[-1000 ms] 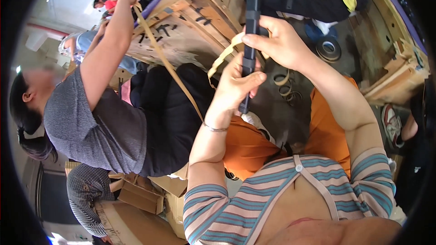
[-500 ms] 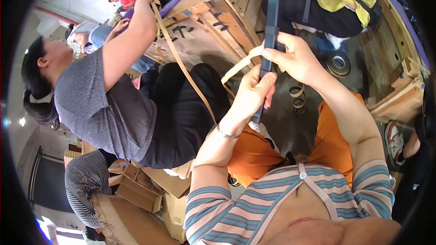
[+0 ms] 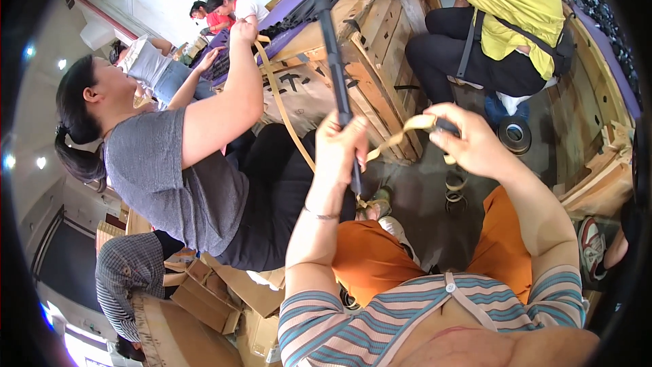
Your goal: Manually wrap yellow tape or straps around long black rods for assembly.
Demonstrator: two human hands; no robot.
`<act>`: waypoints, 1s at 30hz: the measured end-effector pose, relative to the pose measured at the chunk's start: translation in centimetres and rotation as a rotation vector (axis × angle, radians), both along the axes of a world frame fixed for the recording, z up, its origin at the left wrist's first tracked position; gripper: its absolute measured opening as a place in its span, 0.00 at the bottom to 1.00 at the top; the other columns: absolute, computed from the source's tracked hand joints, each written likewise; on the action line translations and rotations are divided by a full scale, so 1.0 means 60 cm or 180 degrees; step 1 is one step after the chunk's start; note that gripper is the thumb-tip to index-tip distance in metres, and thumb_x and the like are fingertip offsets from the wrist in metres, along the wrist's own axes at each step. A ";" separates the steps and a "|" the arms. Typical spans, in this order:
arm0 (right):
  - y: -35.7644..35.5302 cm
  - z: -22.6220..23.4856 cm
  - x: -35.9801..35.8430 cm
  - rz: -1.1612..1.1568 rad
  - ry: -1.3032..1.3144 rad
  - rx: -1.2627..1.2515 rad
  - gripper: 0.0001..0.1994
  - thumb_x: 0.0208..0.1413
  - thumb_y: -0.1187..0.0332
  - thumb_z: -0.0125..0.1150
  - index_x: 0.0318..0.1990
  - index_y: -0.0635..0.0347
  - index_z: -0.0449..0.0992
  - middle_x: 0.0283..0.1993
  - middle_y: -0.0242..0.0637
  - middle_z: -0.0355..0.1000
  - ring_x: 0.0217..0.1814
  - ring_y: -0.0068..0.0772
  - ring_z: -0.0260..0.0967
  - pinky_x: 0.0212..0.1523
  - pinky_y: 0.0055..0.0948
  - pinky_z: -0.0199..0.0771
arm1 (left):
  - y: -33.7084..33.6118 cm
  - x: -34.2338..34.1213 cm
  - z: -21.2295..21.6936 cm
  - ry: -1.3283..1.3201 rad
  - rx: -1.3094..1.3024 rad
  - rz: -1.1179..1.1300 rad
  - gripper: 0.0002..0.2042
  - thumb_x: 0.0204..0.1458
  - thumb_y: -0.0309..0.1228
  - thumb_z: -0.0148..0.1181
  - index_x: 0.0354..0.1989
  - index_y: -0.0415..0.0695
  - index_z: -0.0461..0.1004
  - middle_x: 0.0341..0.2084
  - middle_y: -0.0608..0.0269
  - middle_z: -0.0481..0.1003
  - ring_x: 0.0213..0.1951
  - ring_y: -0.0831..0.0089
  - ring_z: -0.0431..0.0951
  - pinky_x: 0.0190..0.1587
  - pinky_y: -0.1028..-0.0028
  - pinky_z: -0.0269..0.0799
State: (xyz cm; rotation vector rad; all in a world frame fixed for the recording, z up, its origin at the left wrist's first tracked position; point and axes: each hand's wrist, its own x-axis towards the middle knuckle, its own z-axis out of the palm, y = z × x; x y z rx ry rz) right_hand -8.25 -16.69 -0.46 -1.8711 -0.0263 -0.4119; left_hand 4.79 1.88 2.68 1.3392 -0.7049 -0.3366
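Note:
My left hand [image 3: 339, 147] is closed around the lower part of a long black bar [image 3: 331, 47], which leans up and away to the left. Off to the right of the bar, my right hand [image 3: 472, 141] pinches a tan strip [image 3: 420, 122], which looks like tape. The strip sags from those fingers toward my left hand. A short dark piece [image 3: 446, 127] also shows at my right fingertips; what it is I cannot make out. Loose tan rings [image 3: 456, 190] lie on the floor beyond my knees.
Close on my left sits a person in a grey shirt [image 3: 180, 163], holding up another tan strip [image 3: 285, 105]. A person in yellow [image 3: 496, 7] sits ahead, by a wooden crate [image 3: 380, 34]. Tape rolls [image 3: 514, 136] lie on the floor; cardboard boxes [image 3: 204, 292] stand at lower left.
My right hand has left the bar and moved right and down, drawing out the tan strip. The bar has swung left in my left hand. The view has shifted slightly.

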 end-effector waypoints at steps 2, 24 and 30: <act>0.007 -0.012 -0.010 0.0033 -0.0348 -0.0289 0.15 0.51 0.76 0.53 0.48 0.62 0.65 0.29 0.30 0.65 0.22 0.15 0.59 0.22 0.19 0.62 | -0.004 0.054 0.035 -0.0336 0.0322 0.0218 0.09 0.53 0.31 0.52 0.24 0.41 0.64 0.07 0.67 0.60 0.06 0.78 0.58 0.10 0.80 0.52; -0.019 0.003 0.010 0.0339 0.0215 -0.0550 0.20 0.47 0.72 0.59 0.49 0.60 0.63 0.33 0.45 0.70 0.26 0.40 0.71 0.27 0.30 0.70 | -0.242 0.545 0.194 -0.3705 0.3687 0.3422 0.12 0.45 0.32 0.52 0.36 0.39 0.72 0.32 0.49 0.76 0.37 0.58 0.77 0.39 0.65 0.72; -0.037 -0.005 0.023 0.0239 0.0676 -0.0460 0.19 0.46 0.72 0.59 0.48 0.60 0.65 0.32 0.44 0.70 0.25 0.35 0.69 0.27 0.26 0.69 | -0.216 0.562 0.172 -0.3134 0.3001 0.3716 0.14 0.43 0.36 0.55 0.33 0.37 0.71 0.33 0.45 0.75 0.37 0.55 0.77 0.41 0.63 0.71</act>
